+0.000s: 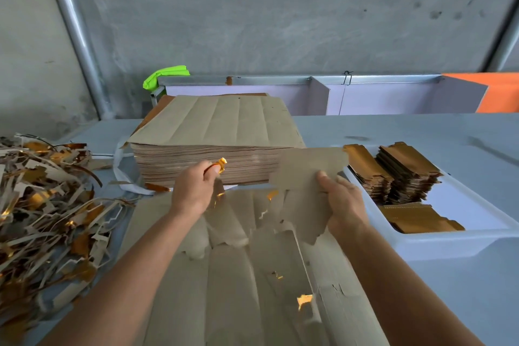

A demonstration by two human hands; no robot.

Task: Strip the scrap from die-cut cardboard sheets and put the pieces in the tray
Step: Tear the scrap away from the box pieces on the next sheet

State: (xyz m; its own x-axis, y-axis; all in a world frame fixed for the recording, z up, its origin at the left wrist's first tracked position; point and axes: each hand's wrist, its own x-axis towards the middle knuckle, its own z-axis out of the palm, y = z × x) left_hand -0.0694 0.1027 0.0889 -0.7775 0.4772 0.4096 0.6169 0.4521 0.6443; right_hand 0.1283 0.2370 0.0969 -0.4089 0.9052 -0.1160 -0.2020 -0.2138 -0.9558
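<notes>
Right hand [344,202] grasping freed cardboard piece [304,174] just left of tray [438,241]; left hand [193,188] pinching gold scrap [220,163]. Piece looks light, thin, bendy; best held at edge, thumb on top

Scrap heap [47,205] left, sheet stack [216,143] behind, tray [455,236] right

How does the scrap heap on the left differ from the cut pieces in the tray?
The scrap heap is a loose tangle of thin strips lying on the table; the cut pieces are uniform shapes in neat stacks inside the white tray. Both show brown board with gold foil.
</notes>
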